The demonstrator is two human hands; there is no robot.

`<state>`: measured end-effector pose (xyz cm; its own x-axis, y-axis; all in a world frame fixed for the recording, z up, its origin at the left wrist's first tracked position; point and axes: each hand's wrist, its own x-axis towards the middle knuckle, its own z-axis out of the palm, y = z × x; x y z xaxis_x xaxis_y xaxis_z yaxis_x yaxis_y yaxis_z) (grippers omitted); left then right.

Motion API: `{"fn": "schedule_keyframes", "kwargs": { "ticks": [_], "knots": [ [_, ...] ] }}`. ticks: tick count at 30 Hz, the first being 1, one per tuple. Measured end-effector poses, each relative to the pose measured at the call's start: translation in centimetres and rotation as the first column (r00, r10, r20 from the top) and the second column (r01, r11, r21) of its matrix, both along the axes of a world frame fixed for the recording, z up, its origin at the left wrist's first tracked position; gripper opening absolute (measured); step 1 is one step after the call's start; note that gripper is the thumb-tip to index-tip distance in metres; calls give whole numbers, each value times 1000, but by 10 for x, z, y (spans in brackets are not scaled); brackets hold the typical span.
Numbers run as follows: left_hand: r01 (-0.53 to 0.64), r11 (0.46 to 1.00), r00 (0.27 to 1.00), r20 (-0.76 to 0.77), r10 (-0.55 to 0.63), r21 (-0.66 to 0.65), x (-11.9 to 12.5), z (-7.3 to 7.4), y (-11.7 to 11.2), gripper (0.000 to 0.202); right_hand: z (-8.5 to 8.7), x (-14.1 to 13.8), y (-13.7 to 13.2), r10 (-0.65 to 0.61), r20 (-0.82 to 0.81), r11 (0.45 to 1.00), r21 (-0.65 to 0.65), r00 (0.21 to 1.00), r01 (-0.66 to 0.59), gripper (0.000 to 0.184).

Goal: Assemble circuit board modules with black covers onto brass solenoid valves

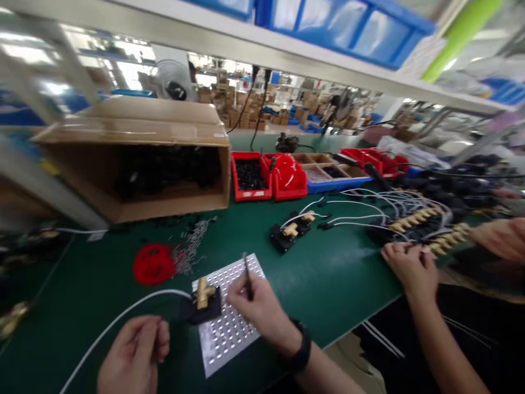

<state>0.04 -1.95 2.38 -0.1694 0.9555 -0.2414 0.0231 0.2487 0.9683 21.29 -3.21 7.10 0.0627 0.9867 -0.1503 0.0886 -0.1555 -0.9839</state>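
My right hand (262, 309) grips a slim dark pen-like tool (246, 276), its upper end pointing away from me; its exact kind is unclear. Beneath that hand lies a silvery plate (223, 350) with rows of small round holes or bumps. On its upper left corner rests a black part with a brass T-shaped fitting (203, 294), to the left of my right hand. A white cable (123, 314) curves from this part toward the lower left. My left hand (133, 353) is closed, fingers pinched, left of the plate; anything inside it is hidden.
Beyond the plate lie a red shallow dish (152, 264), scattered small metal pins (192, 243) and two more black-and-brass parts (287, 232). A cardboard box (135, 123) and red bins (251, 194) stand behind. At right, a co-worker's hands (414, 271) are beside rows of brass fittings.
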Motion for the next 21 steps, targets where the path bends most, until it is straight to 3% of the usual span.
{"fn": "schedule_keyframes", "kwargs": {
  "ticks": [2,3,7,11,15,21],
  "knots": [
    [-60,993,995,76,69,-105,-2,-5,4,43,-19,3,11,-115,72,993,-5,991,115,7],
    [-54,989,992,108,69,-135,-1,-7,8,44,-27,7,18,-117,106,993,9,987,117,9],
    [29,995,990,140,-16,-91,4,-17,33,40,-50,9,38,32,140,999,32,990,-36,18],
    [37,999,995,98,-35,-18,-2,-17,54,38,-58,-8,43,82,114,996,10,990,-83,16],
    [277,959,956,118,-269,-57,-6,-11,60,30,-61,-10,43,73,215,991,90,974,-94,14],
    [495,869,866,-73,-494,-17,0,-14,64,10,-63,-6,44,84,443,981,121,893,-152,8]
  ]
}}
